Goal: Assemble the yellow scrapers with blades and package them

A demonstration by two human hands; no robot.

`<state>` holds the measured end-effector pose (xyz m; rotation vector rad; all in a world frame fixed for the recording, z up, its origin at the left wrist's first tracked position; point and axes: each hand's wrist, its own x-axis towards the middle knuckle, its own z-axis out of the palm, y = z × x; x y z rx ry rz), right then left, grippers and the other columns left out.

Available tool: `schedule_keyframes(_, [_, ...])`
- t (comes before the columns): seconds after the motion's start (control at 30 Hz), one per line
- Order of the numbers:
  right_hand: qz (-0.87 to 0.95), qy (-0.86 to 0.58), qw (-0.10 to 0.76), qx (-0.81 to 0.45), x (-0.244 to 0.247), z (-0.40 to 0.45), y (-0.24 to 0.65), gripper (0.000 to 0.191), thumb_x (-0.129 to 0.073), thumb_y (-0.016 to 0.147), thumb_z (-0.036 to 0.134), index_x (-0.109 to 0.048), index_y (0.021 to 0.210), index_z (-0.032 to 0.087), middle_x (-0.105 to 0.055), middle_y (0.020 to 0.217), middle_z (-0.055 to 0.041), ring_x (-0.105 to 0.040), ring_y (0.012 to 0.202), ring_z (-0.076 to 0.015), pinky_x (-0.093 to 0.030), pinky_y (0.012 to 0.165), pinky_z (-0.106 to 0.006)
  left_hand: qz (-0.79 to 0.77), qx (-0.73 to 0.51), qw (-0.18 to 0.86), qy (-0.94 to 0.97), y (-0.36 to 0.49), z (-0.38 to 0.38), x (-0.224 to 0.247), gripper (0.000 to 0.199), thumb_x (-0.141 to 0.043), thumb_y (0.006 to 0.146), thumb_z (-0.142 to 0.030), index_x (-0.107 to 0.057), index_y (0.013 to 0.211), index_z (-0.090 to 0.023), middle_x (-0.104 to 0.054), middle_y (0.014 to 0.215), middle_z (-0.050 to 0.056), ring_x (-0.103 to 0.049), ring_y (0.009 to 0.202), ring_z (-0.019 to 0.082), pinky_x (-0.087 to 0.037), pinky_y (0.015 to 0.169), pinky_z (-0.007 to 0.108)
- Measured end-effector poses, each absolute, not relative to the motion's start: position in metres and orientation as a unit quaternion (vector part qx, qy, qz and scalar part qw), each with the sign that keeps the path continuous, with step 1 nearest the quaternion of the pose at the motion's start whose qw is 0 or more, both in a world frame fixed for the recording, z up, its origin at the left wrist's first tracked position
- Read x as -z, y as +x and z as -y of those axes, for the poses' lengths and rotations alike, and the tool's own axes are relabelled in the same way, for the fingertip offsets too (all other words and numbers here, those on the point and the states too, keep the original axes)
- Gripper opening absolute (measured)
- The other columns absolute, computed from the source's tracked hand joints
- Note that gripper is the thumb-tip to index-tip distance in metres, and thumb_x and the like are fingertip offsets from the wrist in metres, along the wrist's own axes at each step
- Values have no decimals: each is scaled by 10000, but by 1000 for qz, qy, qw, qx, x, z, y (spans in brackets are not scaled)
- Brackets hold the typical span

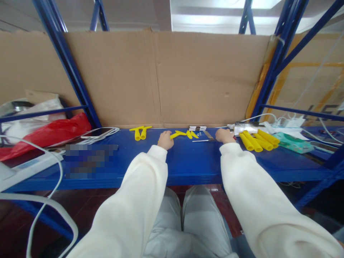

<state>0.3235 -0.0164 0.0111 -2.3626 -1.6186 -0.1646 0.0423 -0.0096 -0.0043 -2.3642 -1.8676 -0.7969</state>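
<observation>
On the blue shelf [196, 161], my left hand [166, 140] is closed round a yellow piece [174, 135] whose end sticks out to the right. Several small yellow pieces [189, 134] lie just beyond it. My right hand [225, 136] rests near the back right, its fingers curled; what they hold, if anything, is too small to name. A thin metal tool [201, 141] and a grey blade-like strip [208, 135] lie between the hands. Several yellow tubes [255, 142] are right of my right hand. Two yellow T-shaped parts [141, 133] stand left of my left hand.
A cardboard sheet [161, 79] closes off the back between blue posts. Left are a red bag [51, 134], a phone [95, 133] and white cables. At the right are a green packet [292, 142] and more cables. A small white stack [197, 128] sits at the back.
</observation>
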Motion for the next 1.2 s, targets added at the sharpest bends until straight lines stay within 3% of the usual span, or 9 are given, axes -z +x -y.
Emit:
schedule_keyframes(0.1, [549, -821, 146, 55, -12, 20, 316, 315, -536, 877, 216, -710, 1136, 180, -635, 1280, -176, -465, 1304, -346, -339, 1026, -587, 596, 236, -3, -767, 43, 7, 6, 463, -502, 833, -70, -602, 1278, -154, -629, 1306, 117, -575, 1223, 235, -432, 1042, 300])
schedule_keyframes(0.17, [558, -813, 157, 52, -12, 21, 310, 327, -509, 907, 313, -720, 1116, 177, -639, 1268, -179, -470, 1287, -355, -318, 1025, -592, 606, 226, -5, -763, 42, 7, 6, 490, -497, 822, -59, -605, 1289, -163, -636, 1301, 114, -581, 1217, 241, -445, 1028, 306])
schedule_keyframes(0.3, [560, -811, 163, 44, -6, 18, 303, 523, -439, 938, 514, -696, 1138, 104, -639, 1235, -234, -486, 1250, -377, -293, 1017, -601, 633, 198, -3, -749, 41, 10, 3, 534, -520, 787, -70, -601, 1303, -184, -634, 1305, 117, -581, 1208, 265, -460, 1002, 343])
schedule_keyframes(0.63, [521, -835, 179, 18, 1, 9, 304, 641, -431, 929, 588, -615, 1276, 81, -591, 1303, -258, -463, 1283, -375, -315, 1018, -567, 692, 198, 35, -694, 42, 21, -3, 433, -522, 789, -138, -642, 1198, -214, -666, 1247, 130, -556, 1218, 320, -377, 1010, 508])
schedule_keyframes(0.9, [500, -843, 197, -3, 2, 3, 306, 666, -568, 849, 620, -632, 1253, 94, -592, 1302, -251, -481, 1276, -365, -358, 1007, -514, 628, 181, 11, -757, 43, 16, 2, 496, -510, 822, -159, -561, 1312, -209, -617, 1337, 111, -546, 1246, 271, -428, 998, 398])
schedule_keyframes(1.2, [507, -836, 207, 2, 9, -8, 312, 668, -607, 803, 643, -648, 1201, 108, -616, 1235, -252, -503, 1224, -366, -374, 978, -524, 562, 146, -13, -814, 44, 14, 1, 481, -627, 847, -345, -575, 1322, -293, -667, 1283, 39, -587, 1214, 245, -442, 997, 366])
